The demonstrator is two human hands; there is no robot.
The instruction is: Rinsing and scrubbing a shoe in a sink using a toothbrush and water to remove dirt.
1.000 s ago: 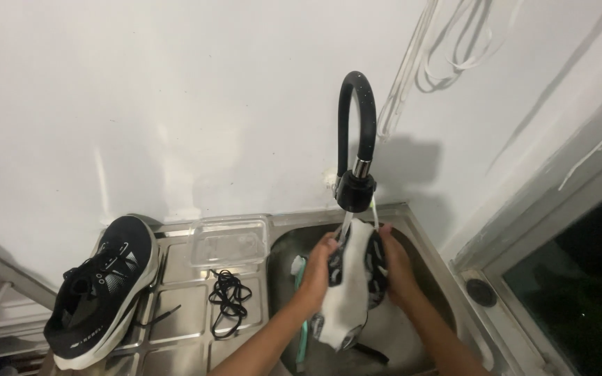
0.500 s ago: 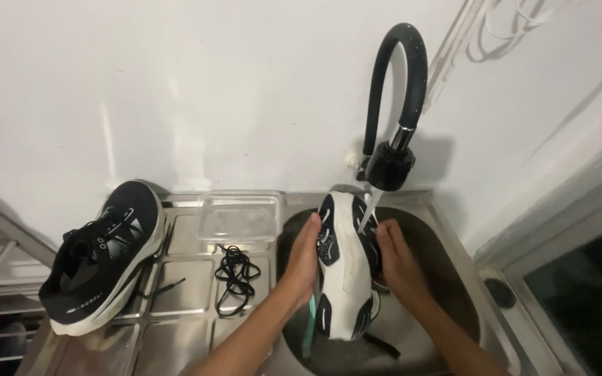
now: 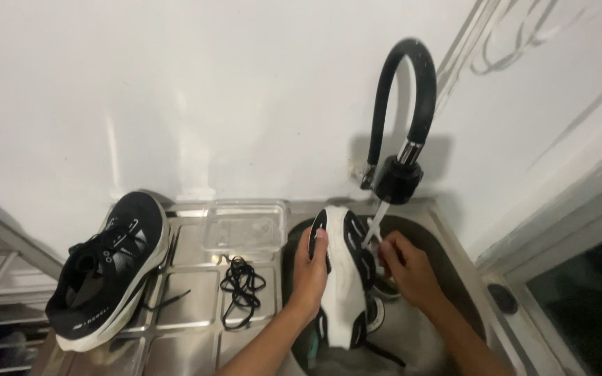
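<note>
Sink: a steel basin (image 3: 454, 244) sits at the near right of the table, darker inside, with something teal (image 3: 313, 348) at its near edge, half hidden under the forearm.
Shoe in hand: a white-soled shoe (image 3: 346, 285) is held sole up over the basin, toe pointing to the wall, right under the tap's stream.
Left hand: the left hand (image 3: 309, 275) comes in from below, its grip wrapped round the shoe's left side, thumb up near the toe.
Right hand: the right hand (image 3: 407, 268) grips the shoe's right side, fingers curled onto the sole where the water lands.
Laces: a loose black tangle of laces (image 3: 242, 289) lies on the draining board just left of the basin.
Other shoe: a black shoe (image 3: 109, 268) with a white sole rests tilted at the far left of the board, well apart from the hands.
Box: a clear plastic box (image 3: 244, 226) stands behind the laces, near the wall.
Tap: a black curved tap (image 3: 402, 125) arches from the wall, its head (image 3: 398, 182) just above the shoe's toe, water running.
</note>
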